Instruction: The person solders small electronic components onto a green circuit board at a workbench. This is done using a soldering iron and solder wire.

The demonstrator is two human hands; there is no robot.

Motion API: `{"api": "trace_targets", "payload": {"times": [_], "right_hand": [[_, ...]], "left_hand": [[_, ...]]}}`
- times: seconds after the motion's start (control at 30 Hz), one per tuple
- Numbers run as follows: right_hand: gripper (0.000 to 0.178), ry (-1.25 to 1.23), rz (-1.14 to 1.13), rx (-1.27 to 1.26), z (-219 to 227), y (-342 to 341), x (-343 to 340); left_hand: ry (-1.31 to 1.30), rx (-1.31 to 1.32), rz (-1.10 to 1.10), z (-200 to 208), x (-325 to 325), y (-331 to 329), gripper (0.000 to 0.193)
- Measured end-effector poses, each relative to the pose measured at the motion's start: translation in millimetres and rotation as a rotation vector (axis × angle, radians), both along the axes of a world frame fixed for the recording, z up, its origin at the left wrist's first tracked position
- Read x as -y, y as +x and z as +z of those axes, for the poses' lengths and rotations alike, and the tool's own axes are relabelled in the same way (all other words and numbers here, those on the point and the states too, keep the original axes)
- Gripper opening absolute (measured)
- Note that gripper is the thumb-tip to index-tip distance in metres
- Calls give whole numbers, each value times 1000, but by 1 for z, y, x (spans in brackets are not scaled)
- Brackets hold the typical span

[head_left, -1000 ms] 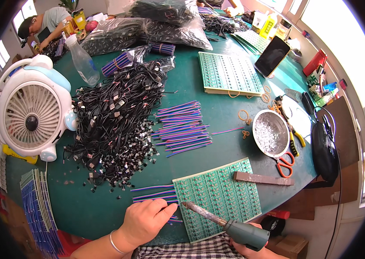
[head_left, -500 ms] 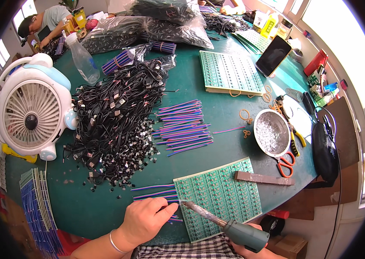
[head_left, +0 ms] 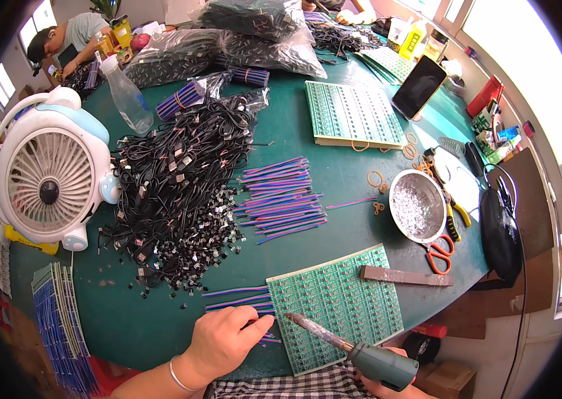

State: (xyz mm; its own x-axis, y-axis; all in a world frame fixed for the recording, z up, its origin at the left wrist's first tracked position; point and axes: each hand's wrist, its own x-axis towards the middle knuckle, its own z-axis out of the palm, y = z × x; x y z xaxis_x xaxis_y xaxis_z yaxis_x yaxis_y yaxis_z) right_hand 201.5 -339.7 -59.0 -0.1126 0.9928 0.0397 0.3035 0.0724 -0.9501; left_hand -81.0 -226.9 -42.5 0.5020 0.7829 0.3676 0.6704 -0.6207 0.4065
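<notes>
A green circuit board panel (head_left: 334,306) lies at the near edge of the table, with several blue, red and black wires (head_left: 238,290) reaching out from its left edge. My left hand (head_left: 228,339) is closed in a pinch at that edge; the wire end between its fingertips is mostly hidden. A soldering iron (head_left: 384,364) with a dark green handle is gripped in my right hand (head_left: 387,382), which shows only partly behind the handle. Its tip hovers over or touches the panel's left columns; I cannot tell which. A brown bar (head_left: 407,276) rests across the panel's right side.
Cut wires (head_left: 282,199) lie mid-table beside a heap of black cables (head_left: 174,173). On the left stands a fan (head_left: 48,179). To the right are a metal bowl (head_left: 418,206), orange-handled scissors (head_left: 439,254) and a phone (head_left: 419,88). More panels (head_left: 354,113) are stacked beyond.
The soldering iron's tip has shifted slightly right and down, away from the panel's left edge and my left fingertips. My left hand stays nearly in place.
</notes>
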Motion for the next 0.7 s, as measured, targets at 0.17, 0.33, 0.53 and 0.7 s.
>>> {"api": "trace_targets", "payload": {"times": [0.17, 0.33, 0.53, 0.7], "right_hand": [[28, -79, 32, 43, 12, 2, -3], [27, -45, 73, 182, 18, -1, -8], [25, -63, 41, 91, 21, -4, -8], [24, -19, 47, 119, 24, -6, -12]], "left_hand": [[12, 0, -8, 1, 0, 0, 23], [18, -17, -1, -1, 1, -2, 19], [18, -17, -14, 1, 0, -1, 19], [10, -15, -14, 0, 0, -1, 19]]}}
